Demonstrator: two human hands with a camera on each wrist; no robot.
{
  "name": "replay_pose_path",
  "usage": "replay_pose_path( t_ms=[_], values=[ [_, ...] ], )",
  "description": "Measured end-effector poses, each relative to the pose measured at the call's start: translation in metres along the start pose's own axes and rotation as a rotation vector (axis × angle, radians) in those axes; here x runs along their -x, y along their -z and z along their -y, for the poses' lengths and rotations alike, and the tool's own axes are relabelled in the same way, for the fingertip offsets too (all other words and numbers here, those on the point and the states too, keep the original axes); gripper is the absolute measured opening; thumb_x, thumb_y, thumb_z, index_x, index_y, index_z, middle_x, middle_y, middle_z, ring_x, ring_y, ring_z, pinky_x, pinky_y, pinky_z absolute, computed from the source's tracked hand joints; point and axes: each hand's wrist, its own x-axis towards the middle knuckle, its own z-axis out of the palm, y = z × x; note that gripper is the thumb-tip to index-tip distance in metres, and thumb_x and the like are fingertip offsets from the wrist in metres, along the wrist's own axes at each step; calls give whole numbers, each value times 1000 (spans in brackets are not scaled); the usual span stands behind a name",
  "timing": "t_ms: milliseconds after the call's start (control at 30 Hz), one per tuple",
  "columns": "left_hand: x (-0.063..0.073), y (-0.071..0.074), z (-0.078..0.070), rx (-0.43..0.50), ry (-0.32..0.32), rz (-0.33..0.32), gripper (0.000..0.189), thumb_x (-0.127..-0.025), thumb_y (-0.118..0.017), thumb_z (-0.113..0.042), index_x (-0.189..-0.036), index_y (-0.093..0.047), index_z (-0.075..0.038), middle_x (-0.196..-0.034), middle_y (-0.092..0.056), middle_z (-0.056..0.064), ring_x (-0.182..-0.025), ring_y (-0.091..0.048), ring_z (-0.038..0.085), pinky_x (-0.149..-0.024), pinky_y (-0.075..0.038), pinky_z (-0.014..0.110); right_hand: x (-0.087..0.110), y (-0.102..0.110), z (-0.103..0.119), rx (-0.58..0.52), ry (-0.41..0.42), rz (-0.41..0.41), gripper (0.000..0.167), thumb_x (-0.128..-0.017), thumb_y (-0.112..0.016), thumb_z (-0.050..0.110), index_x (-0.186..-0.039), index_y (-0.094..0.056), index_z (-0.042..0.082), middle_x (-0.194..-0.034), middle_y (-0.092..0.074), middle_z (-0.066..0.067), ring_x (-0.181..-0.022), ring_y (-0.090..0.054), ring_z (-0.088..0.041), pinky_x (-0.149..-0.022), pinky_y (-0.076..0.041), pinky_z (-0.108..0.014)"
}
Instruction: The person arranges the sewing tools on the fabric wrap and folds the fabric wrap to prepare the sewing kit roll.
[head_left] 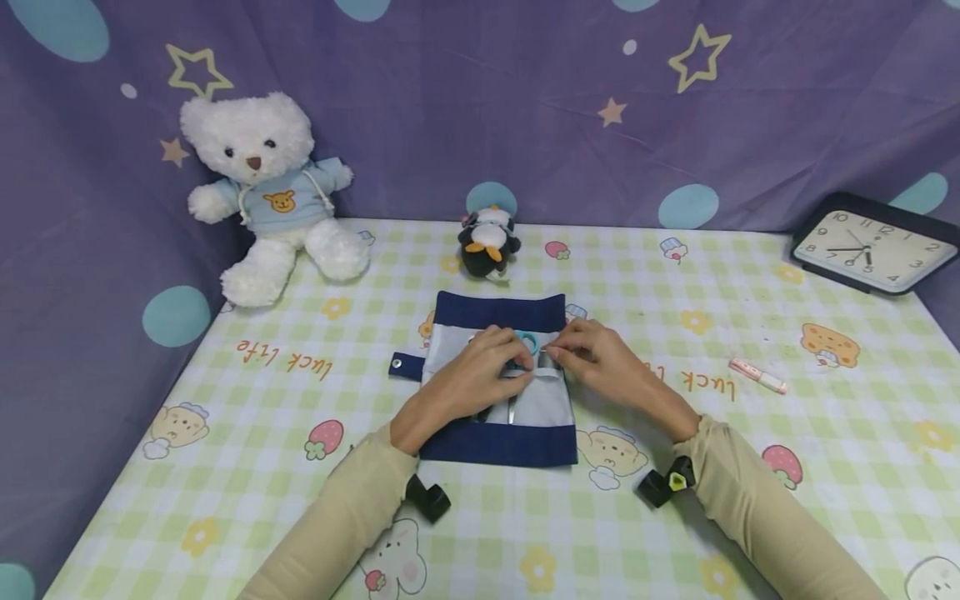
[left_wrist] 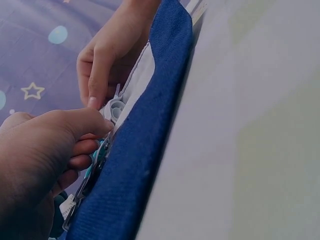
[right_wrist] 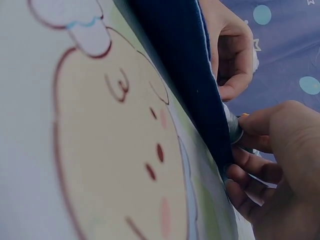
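A navy and light grey fabric roll-up case (head_left: 498, 443) lies unfolded on the table. My left hand (head_left: 483, 367) is over its middle, thumb and forefinger pinching the white elastic band (head_left: 547, 372). On the band's right side, my right hand (head_left: 600, 358) pinches a small grey cylindrical piece (right_wrist: 234, 129), perhaps a thread spool, tucked by the band. Teal-handled scissors (head_left: 529, 341) sit between the hands, partly covered; their metal tip shows below the left hand. A dark object near that tip is mostly hidden. Both hands also appear in the left wrist view.
A white teddy bear (head_left: 281, 204) sits at the back left, and a penguin plush (head_left: 487, 243) lies behind the case. To the right are a pink and white pen-like item (head_left: 757, 376) and a black-framed clock (head_left: 873, 246). The case's snap strap (head_left: 406, 367) sticks out left.
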Motion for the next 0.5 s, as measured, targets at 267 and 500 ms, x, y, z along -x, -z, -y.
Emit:
replay_pose_path(
  t_ms=[267,500],
  values=[
    [0,0,0,-5,-4,-3,4,-97,-74,-15,-98,-72,-12,-99,-62,-1,-87,-50,17,-83,-44,34,-1,-1,-1,-6,1,-1,12,-100,-68,3,-97,-79,2,-97,-67,-4,-85,-57,-19,-72,-47,-32],
    [0,0,0,-6,-2,1,4,-97,-75,-15,-98,-73,-12,-100,-63,-1,-88,-50,17,-84,-44,34,-1,0,0,-1,-7,12,15,-100,-66,2,-94,-80,2,-95,-66,-3,-85,-56,-19,-72,-46,-34]
  ],
)
